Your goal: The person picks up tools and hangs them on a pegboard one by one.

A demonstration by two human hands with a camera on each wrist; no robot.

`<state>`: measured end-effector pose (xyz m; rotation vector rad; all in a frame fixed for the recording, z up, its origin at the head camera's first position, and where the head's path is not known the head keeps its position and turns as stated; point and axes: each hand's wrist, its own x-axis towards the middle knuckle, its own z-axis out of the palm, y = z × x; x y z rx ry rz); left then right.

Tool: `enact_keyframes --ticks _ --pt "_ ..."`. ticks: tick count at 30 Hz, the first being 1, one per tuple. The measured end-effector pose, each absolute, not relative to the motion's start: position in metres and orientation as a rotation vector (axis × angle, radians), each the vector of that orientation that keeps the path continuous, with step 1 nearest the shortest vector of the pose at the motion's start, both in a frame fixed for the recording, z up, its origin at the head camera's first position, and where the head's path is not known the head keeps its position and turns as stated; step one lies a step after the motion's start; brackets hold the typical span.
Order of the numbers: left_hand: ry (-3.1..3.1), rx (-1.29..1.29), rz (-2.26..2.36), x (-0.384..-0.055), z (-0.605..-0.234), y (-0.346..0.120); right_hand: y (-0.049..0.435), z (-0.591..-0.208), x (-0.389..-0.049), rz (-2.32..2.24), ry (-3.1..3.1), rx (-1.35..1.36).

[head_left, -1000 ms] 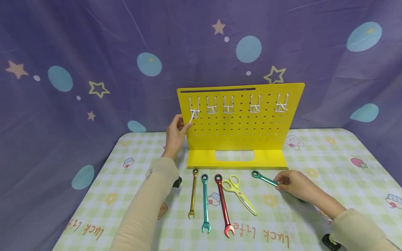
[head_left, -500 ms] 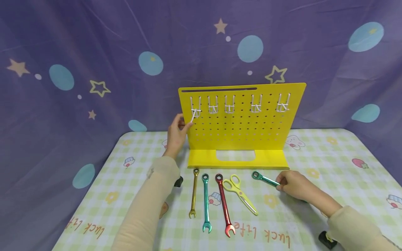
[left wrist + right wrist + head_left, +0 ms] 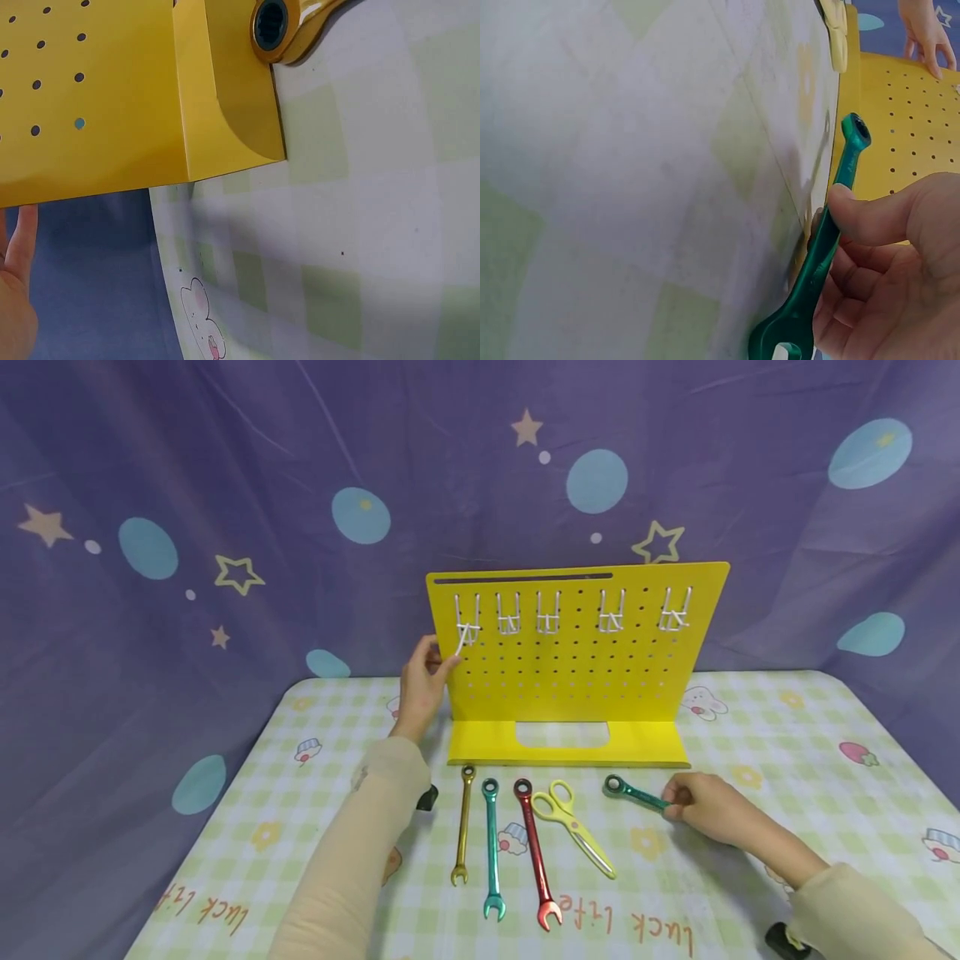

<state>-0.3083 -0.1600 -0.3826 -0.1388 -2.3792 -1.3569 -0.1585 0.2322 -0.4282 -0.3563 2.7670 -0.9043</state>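
My left hand (image 3: pixel 422 689) grips the left edge of the yellow pegboard (image 3: pixel 562 681), its thumb on the front face beside the leftmost white wire hook (image 3: pixel 467 628). Only a few of its fingers show in the left wrist view. Between thumb and fingers, my right hand (image 3: pixel 708 806) pinches a green combination wrench (image 3: pixel 821 251) by the middle of its shaft. The wrench's ring end points toward the board. In the right wrist view its open end sits close over the cloth; in the head view the hand hides that end.
Before the board lie a gold wrench (image 3: pixel 464 827), a teal wrench (image 3: pixel 492 852), a red wrench (image 3: pixel 537 856) and yellow scissors (image 3: pixel 576 831). Several white hooks hang along the board's top. A patterned curtain (image 3: pixel 480 460) hangs behind the checked tablecloth (image 3: pixel 787 752).
The green wrench has shifted slightly in my right hand's grip and looks darker; its far end, glimpsed past the hand earlier, is now hidden. My left hand stays on the board.
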Motion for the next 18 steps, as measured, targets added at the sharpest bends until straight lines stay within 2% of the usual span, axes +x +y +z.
enact_keyframes --ticks 18 --pt "-2.377 -0.134 -1.369 -0.308 -0.383 -0.160 0.242 -0.414 -0.158 -1.141 2.851 -0.307"
